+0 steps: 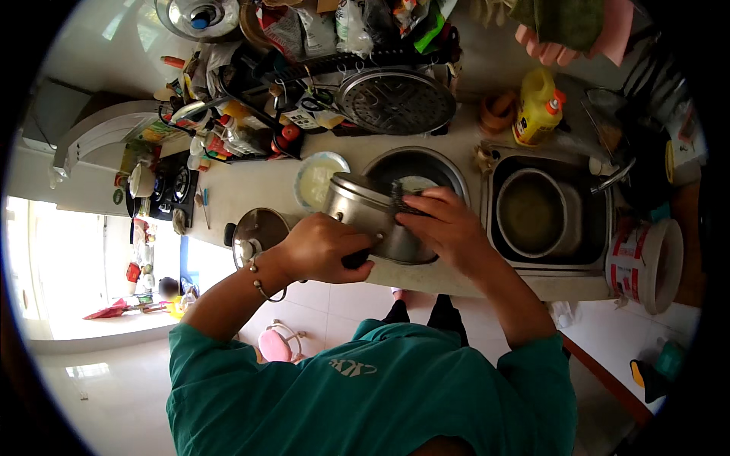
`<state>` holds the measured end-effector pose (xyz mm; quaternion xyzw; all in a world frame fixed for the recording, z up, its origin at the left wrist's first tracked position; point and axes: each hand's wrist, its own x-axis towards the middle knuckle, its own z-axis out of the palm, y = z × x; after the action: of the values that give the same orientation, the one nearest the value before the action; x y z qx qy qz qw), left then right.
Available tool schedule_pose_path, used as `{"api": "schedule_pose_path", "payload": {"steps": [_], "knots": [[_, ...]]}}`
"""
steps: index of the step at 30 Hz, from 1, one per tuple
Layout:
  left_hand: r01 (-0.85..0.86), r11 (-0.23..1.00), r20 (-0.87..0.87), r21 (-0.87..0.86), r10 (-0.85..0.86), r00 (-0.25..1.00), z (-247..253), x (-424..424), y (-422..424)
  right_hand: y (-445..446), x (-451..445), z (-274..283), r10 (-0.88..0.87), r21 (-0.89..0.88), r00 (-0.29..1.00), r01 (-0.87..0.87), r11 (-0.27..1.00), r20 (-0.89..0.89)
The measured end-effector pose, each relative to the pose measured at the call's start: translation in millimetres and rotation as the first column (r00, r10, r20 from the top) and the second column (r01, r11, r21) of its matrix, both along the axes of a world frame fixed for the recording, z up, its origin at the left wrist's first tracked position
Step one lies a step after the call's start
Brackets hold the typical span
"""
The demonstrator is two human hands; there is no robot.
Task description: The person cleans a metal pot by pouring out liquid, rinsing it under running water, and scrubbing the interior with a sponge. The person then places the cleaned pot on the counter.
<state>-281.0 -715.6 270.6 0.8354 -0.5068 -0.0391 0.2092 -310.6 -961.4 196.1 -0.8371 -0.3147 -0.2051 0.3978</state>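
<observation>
My left hand (333,251) is closed around the black handle of a stainless steel pot (362,214), which is tilted on its side above a steel basin (456,176). Against the pot's base, my right hand (436,219) presses a dark scrubber (399,199), perhaps steel wool. Whitish liquid shows in the basin below. Just behind the pot is a bowl (313,179) of pale liquid. A glass lid (259,228) with a steel rim lies beside my left wrist.
On the right, the sink (593,251) holds a pot (530,214) of murky liquid. Yellow bottles (533,117) stand behind it, a white bucket (644,265) beside it. A crowded rack (365,62) lines the wall; a gas stove (171,182) is far left.
</observation>
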Motion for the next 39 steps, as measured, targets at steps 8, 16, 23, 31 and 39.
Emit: {"api": "schedule_pose_path", "payload": {"steps": [8, 16, 23, 31, 39], "knots": [[-0.204, 0.978, -0.169, 0.029, 0.206, 0.964, 5.3, -1.7, 20.6, -32.7, 11.0, -92.6, -0.172, 0.294, 0.927, 0.275, 0.915, -0.333], [-0.021, 0.992, -0.023, 0.125, 0.024, 0.999, 9.6, -6.3, 41.2, 3.7, 41.8, -220.6, -0.229, -0.115, 0.867, 0.198, 0.973, -0.442], [0.094, 0.986, 0.086, 0.141, -0.107, 0.990, 11.1, -8.5, 41.9, 9.8, 59.7, -227.7, -0.151, -0.273, 0.843, 0.005, 0.962, -0.516], [0.181, 0.971, 0.054, 0.157, -0.191, 0.980, 9.7, -9.5, 35.3, 11.9, 15.6, -41.0, 0.080, 0.301, 0.824, 0.113, 0.947, -0.561], [0.307, 0.934, 0.003, 0.182, -0.313, 0.950, 12.6, -6.6, 15.1, 33.3, 10.5, 27.6, 0.232, 0.130, 0.956, -0.211, 0.969, -0.179]]}}
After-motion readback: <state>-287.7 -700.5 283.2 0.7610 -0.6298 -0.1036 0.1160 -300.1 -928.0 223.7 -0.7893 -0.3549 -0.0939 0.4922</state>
